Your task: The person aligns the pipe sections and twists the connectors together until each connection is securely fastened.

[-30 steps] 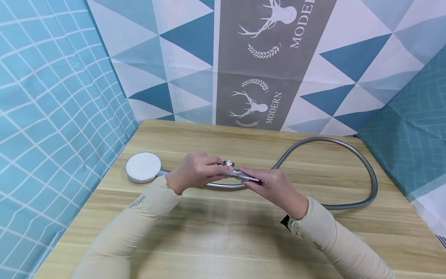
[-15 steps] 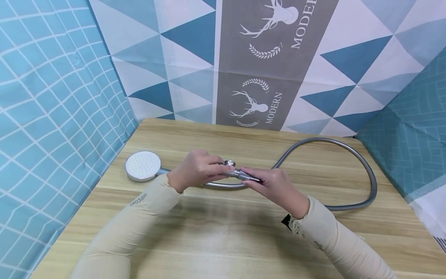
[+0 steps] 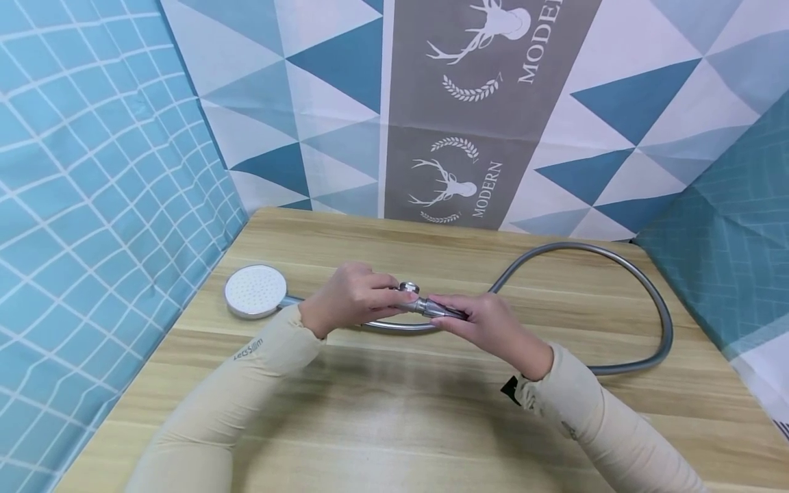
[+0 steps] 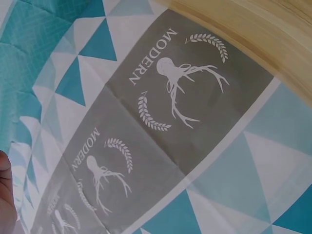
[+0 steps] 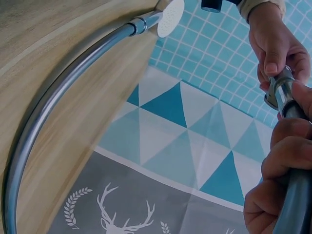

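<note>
In the head view my left hand (image 3: 354,296) pinches a small chrome fitting (image 3: 409,287) with a round knob on top, above the middle of the table. My right hand (image 3: 490,325) grips the tapered chrome end connector (image 3: 436,309) of a grey shower hose (image 3: 664,322), which meets the fitting in line. In the right wrist view the right hand's curled fingers (image 5: 287,161) wrap the hose end, with the left hand (image 5: 275,46) on the fitting beyond. A shower head (image 3: 255,291) lies face up at the left, joined to the hose. The left wrist view misses the fitting.
The hose loops across the right of the wooden table (image 3: 382,424) and runs behind the hands. Patterned sheets stand behind the table and at both sides. A small black patch (image 3: 510,390) shows by the right cuff.
Both hands keep their hold on the fitting and the hose connector. The right hand's fingers have shifted slightly around the connector, and the head view has moved a little.
</note>
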Motion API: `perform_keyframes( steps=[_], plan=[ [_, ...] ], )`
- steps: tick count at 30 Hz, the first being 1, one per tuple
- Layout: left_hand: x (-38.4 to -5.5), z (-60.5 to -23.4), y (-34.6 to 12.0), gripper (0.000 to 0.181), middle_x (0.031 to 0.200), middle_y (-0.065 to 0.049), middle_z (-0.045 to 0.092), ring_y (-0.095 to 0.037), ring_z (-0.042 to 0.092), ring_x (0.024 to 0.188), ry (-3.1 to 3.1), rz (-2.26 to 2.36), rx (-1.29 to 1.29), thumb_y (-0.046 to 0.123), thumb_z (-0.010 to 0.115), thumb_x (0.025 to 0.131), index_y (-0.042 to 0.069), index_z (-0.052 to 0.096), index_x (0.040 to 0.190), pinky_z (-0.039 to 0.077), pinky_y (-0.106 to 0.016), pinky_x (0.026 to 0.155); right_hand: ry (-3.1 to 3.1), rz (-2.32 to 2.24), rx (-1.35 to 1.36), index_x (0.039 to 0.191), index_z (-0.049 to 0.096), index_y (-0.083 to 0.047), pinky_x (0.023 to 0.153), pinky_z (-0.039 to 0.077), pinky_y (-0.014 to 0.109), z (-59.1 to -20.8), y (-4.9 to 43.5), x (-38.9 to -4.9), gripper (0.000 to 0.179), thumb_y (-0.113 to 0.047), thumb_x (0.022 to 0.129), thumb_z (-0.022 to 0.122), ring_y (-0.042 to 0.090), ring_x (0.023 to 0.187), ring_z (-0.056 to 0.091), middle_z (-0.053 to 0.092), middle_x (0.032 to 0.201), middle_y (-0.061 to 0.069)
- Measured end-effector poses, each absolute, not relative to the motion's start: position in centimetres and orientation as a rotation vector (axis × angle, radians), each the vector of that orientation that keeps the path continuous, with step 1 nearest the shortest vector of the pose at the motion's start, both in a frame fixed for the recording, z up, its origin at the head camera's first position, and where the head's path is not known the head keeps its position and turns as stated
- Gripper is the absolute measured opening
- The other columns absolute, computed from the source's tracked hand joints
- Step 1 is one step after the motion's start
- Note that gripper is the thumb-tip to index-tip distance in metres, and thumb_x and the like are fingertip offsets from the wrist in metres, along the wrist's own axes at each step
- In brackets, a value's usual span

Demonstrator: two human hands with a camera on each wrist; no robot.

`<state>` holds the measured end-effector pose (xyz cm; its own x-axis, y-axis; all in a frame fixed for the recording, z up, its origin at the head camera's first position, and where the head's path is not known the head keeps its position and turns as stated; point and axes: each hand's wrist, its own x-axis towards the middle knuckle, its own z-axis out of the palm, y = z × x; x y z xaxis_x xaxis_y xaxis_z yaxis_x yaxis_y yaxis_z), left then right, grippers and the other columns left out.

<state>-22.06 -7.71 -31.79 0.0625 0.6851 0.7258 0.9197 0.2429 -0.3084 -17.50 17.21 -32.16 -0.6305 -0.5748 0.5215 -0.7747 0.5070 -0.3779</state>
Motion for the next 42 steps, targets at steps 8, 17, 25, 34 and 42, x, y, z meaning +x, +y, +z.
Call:
perform_keyframes(
  steps=[8,17,25,34,42],
  plan=[
    [-22.3,-31.9,-7.7,0.022,0.075,-0.001,0.072,-0.01,0.054,0.049,-1.665,-0.402,-1.501,0.016,0.084,0.076,0.014,0.076,0.096,0.037,-0.019,0.043,-2.169,0.763,1.303,0.111,0.07,0.004,0.046,0.04,0.014,-32.9,17.5,-17.9,0.034,-0.024,0.093,0.068,0.003,0.05,0.048,0.072,0.079,0.009],
    [-22.3,-31.7,-7.5,0.013,0.073,-0.001,0.071,-0.009,0.054,0.049,-1.63,-0.401,-1.498,0.019,0.079,0.083,0.014,0.076,0.095,0.036,-0.019,0.042,-1.864,0.621,1.334,0.099,0.075,0.0,0.038,0.032,0.014,-33.4,17.3,-18.5,0.038,-0.03,0.101,0.05,0.006,0.039,0.042,0.061,0.056,0.002],
    [-22.2,-31.8,-7.5,0.02,0.074,-0.001,0.071,-0.009,0.053,0.049,-1.652,-0.369,-1.505,0.016,0.083,0.077,0.014,0.075,0.095,0.035,-0.019,0.043,-1.916,0.629,1.317,0.1,0.075,0.002,0.04,0.038,0.015,-33.4,17.3,-18.3,0.04,-0.03,0.101,0.051,0.009,0.046,0.058,0.072,0.071,0.008],
    [-22.3,-32.0,-7.5,0.012,0.073,0.0,0.07,-0.009,0.05,0.048,-1.636,-0.354,-1.503,0.02,0.077,0.085,0.015,0.074,0.095,0.031,-0.02,0.042,-1.991,0.618,1.302,0.102,0.073,0.006,0.045,0.046,0.018,-33.6,17.4,-18.2,0.048,-0.034,0.102,0.047,0.015,0.057,0.069,0.074,0.082,0.014],
    [-22.4,-31.9,-7.5,0.015,0.074,0.001,0.07,-0.007,0.053,0.05,-1.648,-0.343,-1.508,0.019,0.08,0.081,0.015,0.075,0.095,0.032,-0.019,0.042,-2.01,0.627,1.282,0.101,0.073,0.007,0.043,0.043,0.017,-33.7,17.4,-18.4,0.052,-0.037,0.102,0.045,0.011,0.052,0.064,0.074,0.081,0.014]
  ],
)
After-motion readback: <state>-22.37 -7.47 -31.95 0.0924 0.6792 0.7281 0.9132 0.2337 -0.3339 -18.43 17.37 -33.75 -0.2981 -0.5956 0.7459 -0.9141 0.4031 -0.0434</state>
